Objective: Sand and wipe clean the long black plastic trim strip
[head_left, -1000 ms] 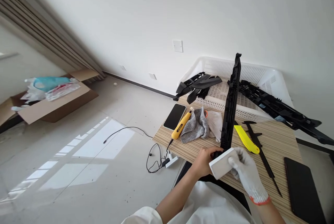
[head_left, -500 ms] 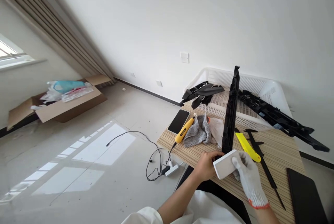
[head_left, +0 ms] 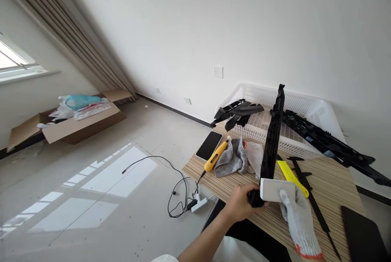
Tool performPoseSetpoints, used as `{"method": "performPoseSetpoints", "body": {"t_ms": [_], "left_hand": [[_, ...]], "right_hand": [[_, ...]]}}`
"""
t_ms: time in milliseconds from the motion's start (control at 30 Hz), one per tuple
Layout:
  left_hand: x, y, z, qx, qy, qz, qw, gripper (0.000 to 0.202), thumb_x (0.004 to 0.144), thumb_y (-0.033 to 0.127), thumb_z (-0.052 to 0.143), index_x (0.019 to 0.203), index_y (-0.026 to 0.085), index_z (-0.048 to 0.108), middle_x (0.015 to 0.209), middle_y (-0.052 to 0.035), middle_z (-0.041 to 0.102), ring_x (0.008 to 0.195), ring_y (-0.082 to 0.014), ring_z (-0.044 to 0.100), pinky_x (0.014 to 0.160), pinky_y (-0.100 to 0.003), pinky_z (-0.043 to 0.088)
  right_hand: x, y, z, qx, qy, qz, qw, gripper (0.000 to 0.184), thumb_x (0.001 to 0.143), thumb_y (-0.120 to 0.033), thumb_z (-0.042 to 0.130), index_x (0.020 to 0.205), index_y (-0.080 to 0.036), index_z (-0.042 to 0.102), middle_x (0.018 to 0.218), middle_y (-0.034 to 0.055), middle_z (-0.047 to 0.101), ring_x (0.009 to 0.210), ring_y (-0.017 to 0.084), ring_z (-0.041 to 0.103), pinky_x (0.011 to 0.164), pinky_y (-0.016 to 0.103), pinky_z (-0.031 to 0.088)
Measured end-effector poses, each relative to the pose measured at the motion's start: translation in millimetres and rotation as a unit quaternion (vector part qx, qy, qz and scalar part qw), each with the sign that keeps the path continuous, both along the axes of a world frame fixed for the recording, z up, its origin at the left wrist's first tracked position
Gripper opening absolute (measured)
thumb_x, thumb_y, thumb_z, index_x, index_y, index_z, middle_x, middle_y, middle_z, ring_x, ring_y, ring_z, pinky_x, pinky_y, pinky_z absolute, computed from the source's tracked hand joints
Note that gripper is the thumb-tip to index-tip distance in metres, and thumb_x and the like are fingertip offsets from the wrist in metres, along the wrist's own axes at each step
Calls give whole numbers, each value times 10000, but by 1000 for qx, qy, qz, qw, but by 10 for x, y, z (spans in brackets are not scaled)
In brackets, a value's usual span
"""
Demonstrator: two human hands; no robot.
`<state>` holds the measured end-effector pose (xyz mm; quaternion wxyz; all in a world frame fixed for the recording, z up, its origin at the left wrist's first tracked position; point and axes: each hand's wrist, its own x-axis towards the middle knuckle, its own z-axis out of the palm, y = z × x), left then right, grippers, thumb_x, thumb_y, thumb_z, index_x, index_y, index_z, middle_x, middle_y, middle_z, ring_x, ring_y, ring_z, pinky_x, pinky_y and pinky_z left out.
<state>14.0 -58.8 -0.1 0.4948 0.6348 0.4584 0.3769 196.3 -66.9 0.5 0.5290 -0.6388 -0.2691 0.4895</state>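
My bare left hand (head_left: 240,204) grips the near end of a long black plastic trim part (head_left: 271,140), which points away from me over the table toward the basket. In my gloved right hand (head_left: 296,215) is a white rectangular block (head_left: 276,190), pinched by its right end. The block's left end lies against or just over the black part, close to my left fingers; whether it touches cannot be made out. To the right of the part lie a yellow-handled cutter (head_left: 292,177) and a dark caliper (head_left: 310,191).
A white plastic basket (head_left: 328,111) holds more black parts (head_left: 241,110). On the wood-grain table (head_left: 195,168) are a phone (head_left: 209,145), a yellow corded tool (head_left: 215,156), a grey cloth (head_left: 232,158) and a black tablet-like slab (head_left: 363,233). Cables (head_left: 169,197) and an open carton (head_left: 82,125) occupy the floor.
The white block has turned from tilted to nearly level and shifted right with my right hand. My left hand has moved slightly down, still holding the black part. The view has shifted a little.
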Motion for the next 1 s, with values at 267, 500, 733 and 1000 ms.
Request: {"method": "performPoseSetpoints", "body": {"t_ms": [267,500,733,1000], "left_hand": [[-11,-27,-14,3,-1,6,1000,272,688,303,802,932,191,759,748,3,717,633,-108,586,604,-194,429],[-34,-8,-65,-5,10,-11,1000,331,649,266,803,959,163,753,750,4,712,645,-107,569,610,-192,430],[-64,-10,-57,12,20,-30,999,335,644,140,710,975,166,757,834,-16,746,720,-147,641,677,-221,466],[-39,-15,-42,-4,40,-10,999,229,635,215,778,849,138,749,702,-1,694,630,-120,580,618,-211,443]], "right_hand": [[79,-13,-17,6,39,57,998,514,667,-598,815,884,-212,553,524,-92,438,407,24,334,360,113,255],[99,-64,103,14,92,37,995,519,624,-581,850,850,-212,562,532,-94,427,411,22,343,350,104,263],[62,-98,94,-38,64,130,989,548,621,-618,835,894,-203,604,545,-69,493,435,43,409,379,124,310],[3,-142,34,-2,22,111,994,484,741,-637,738,881,-198,589,561,-48,510,471,61,423,406,139,309]]}}
